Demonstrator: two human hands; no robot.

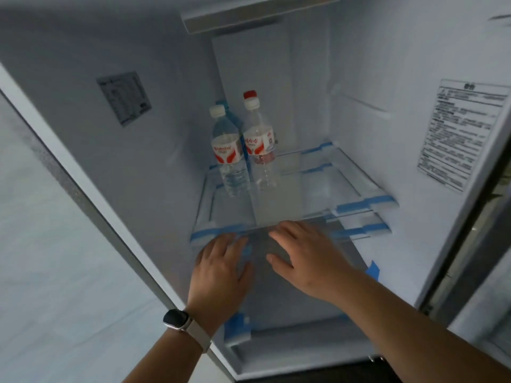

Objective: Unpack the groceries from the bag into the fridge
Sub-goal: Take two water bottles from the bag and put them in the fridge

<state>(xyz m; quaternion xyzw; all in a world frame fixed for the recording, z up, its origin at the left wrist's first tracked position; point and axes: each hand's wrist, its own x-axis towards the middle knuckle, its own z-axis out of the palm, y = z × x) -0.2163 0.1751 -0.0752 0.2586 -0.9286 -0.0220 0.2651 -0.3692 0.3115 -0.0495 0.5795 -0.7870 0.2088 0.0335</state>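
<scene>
The fingers [231, 243] of the left hand [221, 268] are lying straight and loose, gripping nothing. The fingers [286, 230] of the right hand [307, 258] are spreading the same way, thumb out, and are just as empty. Both sets of fingertips are sitting at the front lip of the glass shelf [318, 186]. Motion blur is making it unclear whether they are touching that lip or hovering just short of it. A smartwatch [177, 319] is showing on the left wrist.

Beyond the fingers, deep in the shelf's back left corner, two water bottles are standing upright just beside each other. The white-capped bottle [228, 150] is standing to the left, and the red-capped bottle [258, 142] is standing to its right, a little further back. Their long axes are running vertically, and they are lying ahead and slightly left of the fingertips, so the left hand is the nearer one. The grocery bag is not appearing in view, so the next item is probably waiting outside the fridge [138, 167].

Open glass is stretching from the bottles to the right side rail, giving the widest room for setting things down. A second shelf [367, 225] is sitting close beneath, with blue tape [351, 207] marking the corners, and the fridge walls are closing in on both sides
</scene>
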